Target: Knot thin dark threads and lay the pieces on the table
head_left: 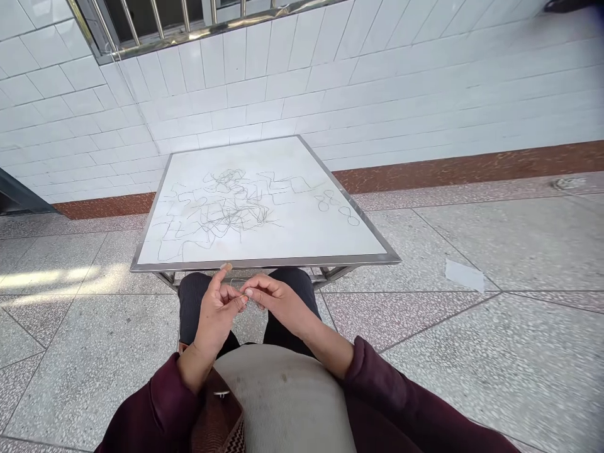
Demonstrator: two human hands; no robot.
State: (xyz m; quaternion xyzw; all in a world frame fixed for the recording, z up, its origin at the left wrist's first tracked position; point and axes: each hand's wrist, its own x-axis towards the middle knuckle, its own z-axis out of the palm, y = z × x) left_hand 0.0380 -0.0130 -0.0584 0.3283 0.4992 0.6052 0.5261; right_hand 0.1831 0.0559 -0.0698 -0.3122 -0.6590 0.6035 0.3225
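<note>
Both hands meet above my lap, just in front of the table's near edge. My left hand (218, 308) pinches a thin wire (234, 280) between thumb and a finger, while its index finger points up and has a tan wrap at the tip. Close against it, my right hand (271, 299) pinches the same wire with thumb and fingertips. A small loop of the wire shows above the fingers; the rest is hidden. On the white tabletop (302, 239) lies a tangled pile of thin bent wires (236, 214). Several wire rings (348, 216) lie toward its right side.
The table has a metal rim (274, 262) and stands near a white tiled wall (377, 94). A barred window (184, 19) is above. My knees are under the near edge. A white scrap (465, 275) lies on the speckled floor (528, 352) at right.
</note>
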